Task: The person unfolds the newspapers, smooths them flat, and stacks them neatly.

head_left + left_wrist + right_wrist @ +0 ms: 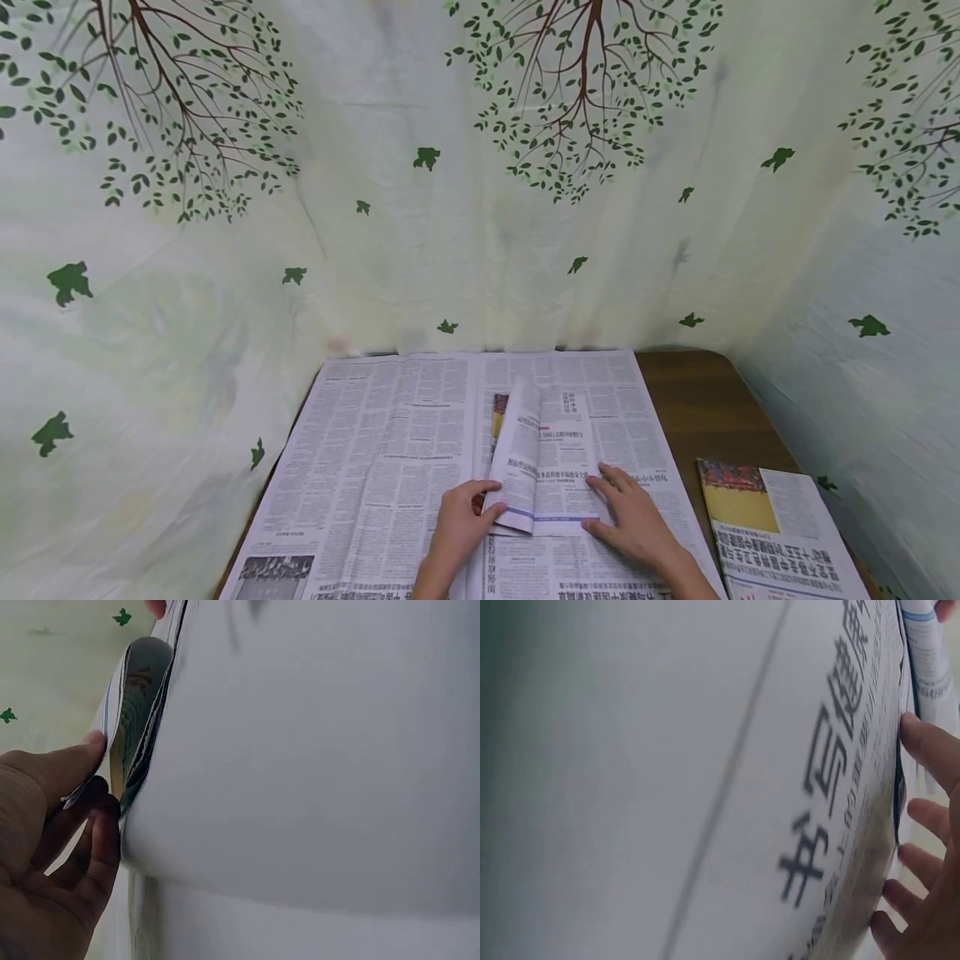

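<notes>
One table (pixel 697 400), mostly hidden under one opened newspaper (pixel 427 417); one folded newspaper (pixel 776 533) off to the right; one half-folded paper (pixel 566 467) lying between two hands, long axis running front to back; left hand (pixel 457 521) is nearer its one curled flap (pixel 517 458), pinching it; right hand (pixel 633 517) just rests opposite, fingers apart.

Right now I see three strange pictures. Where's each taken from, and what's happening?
There is no machine here, only a person working bare-handed. The widest picture comes from a camera worn on the head; the other two come from one on each wrist. On the brown table lies an open newspaper, with a folded newspaper at the right. The left hand pinches the curled-over flap of another folded paper lying on the open one. The right hand touches that paper's other side, fingers spread.
</notes>
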Motion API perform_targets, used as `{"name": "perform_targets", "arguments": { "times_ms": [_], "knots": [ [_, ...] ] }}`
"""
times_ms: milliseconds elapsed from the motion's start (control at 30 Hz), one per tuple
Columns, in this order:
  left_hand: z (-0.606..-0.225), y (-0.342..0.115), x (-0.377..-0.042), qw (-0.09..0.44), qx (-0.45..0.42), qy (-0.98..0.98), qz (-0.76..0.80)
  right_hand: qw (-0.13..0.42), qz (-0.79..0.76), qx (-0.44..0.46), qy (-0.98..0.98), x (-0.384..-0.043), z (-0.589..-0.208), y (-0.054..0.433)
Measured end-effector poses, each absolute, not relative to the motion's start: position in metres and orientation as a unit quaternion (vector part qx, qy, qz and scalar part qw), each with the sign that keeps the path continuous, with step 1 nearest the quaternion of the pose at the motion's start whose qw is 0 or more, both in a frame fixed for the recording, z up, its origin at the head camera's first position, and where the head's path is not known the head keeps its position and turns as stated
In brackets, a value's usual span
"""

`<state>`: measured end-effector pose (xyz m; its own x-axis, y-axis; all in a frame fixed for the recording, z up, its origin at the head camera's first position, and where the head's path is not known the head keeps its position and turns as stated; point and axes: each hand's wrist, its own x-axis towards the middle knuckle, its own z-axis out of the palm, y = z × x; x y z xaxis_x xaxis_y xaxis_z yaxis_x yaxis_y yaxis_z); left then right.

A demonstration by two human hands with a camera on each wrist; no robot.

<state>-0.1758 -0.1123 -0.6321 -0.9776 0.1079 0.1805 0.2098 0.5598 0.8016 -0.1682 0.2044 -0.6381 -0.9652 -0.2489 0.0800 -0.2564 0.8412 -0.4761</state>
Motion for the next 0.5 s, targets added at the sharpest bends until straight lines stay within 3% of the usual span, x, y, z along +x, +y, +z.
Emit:
{"name": "perform_targets", "arguments": {
  "times_ms": [500],
  "knots": [
    [-0.635, -0.138, -0.175, 0.017, -0.076, -0.887, -0.455, -0.018, 0.225, 0.14, -0.964, -0.169, -0.632, 0.216]
  ]
}}
